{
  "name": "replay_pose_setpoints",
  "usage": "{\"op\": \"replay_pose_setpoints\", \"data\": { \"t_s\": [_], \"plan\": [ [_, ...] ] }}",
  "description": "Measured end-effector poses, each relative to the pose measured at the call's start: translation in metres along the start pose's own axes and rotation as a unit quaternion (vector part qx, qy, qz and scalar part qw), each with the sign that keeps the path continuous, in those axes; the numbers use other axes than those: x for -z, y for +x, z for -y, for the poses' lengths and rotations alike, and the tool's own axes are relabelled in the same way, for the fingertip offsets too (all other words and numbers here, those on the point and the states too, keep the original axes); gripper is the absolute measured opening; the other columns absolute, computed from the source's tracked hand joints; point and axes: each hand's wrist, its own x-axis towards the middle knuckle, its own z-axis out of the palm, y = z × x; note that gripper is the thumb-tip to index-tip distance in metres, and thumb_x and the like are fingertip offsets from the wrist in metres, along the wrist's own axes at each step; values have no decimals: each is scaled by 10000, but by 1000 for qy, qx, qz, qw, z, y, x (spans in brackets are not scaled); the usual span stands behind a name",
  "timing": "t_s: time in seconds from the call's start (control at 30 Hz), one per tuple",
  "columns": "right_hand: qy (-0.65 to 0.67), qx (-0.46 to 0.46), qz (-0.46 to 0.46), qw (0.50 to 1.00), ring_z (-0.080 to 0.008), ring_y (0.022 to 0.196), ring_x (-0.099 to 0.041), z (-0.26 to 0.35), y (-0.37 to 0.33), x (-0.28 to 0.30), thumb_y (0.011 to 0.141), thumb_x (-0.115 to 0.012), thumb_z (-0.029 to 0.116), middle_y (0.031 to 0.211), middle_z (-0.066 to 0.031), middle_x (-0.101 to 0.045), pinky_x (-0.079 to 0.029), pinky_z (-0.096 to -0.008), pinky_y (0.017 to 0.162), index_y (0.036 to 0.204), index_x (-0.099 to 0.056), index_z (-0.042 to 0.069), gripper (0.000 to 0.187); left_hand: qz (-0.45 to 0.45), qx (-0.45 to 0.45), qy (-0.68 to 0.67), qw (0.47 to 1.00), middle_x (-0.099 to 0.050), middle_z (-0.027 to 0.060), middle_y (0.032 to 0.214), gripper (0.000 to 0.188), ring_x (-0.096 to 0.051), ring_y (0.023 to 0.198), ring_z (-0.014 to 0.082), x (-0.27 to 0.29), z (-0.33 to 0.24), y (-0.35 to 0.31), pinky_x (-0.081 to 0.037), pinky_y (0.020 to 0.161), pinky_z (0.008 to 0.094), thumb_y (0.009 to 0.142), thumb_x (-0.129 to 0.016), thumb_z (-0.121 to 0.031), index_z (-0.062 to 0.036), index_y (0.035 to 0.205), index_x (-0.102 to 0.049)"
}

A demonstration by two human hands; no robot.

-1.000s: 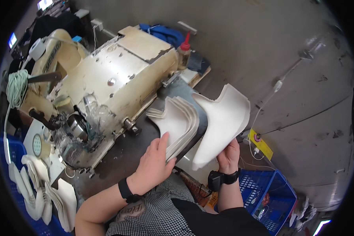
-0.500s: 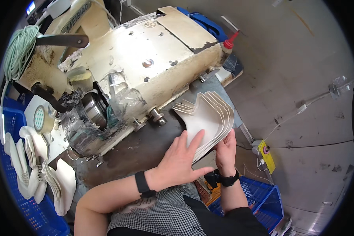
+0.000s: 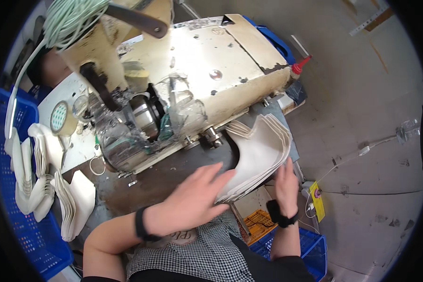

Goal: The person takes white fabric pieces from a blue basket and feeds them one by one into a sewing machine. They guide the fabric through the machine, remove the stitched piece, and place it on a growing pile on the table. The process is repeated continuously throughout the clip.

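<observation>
A fanned stack of curved white sheet pieces [image 3: 261, 150] rests on the dark worktop, close to the front of a cream-painted machine [image 3: 197, 61]. My left hand [image 3: 185, 199], a little blurred, is at the stack's lower left with its fingers stretched out and nothing in them. At the stack's right edge is my right hand [image 3: 286, 188]. Its fingers are straight and point upward beside the layers; whether they touch them is hard to see. A shiny steel drum [image 3: 145, 115] shows in the machine's opening, partly wrapped in clear plastic.
More white pieces [image 3: 77, 202] lie in bunches at the left, by a blue plastic crate [image 3: 42, 249]. A tape roll [image 3: 63, 118] stands on the worktop. Metal knobs [image 3: 213, 136] stick out of the machine's front. Another blue crate [image 3: 315, 249] and an orange basket [image 3: 260, 225] are below right.
My left hand has come off the top of the stack and moved left and down. My right hand has shifted slightly right, its fingers straighter. The whole view has also shifted.
</observation>
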Motion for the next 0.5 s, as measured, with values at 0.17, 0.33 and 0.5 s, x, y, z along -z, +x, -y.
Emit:
{"op": "replay_pose_setpoints", "data": {
  "t_s": [0.17, 0.33, 0.5],
  "plan": [
    [206, 76, 91, 971, -83, 623, -581, 40, -37, 70, 880, -634, 82, 696, -51, -638, -440, -223, 576, 993, -649, -16, 150, -233, 156, 64, 958, -628, 179, 1054, 331, -603, 955, 346, 75, -5, -121, -465, 886, 397, 777, -687, -51, 12, 1095, -624],
    [332, 271, 426, 797, -78, 555, -529, 139, -62, 60, 854, -666, 77, 622, -14, -572, -405, -239, 519, 1001, -630, 15, 163, -387, 303, 394, 777, -603, 170, 1123, 356, -572, 1034, 328, 64, 22, -235, -439, 920, 393, 806, -597, 63, 39, 1162, -599],
    [372, 349, 548, 663, -106, 518, -520, 217, -101, -43, 872, -643, 150, 589, -41, -536, -412, -271, 482, 1002, -577, 1, 209, -338, 278, 393, 809, -560, 160, 1238, 379, -525, 1135, 340, 51, 36, -269, -411, 968, 409, 812, -579, 77, 1, 1181, -612]
  ]
}}
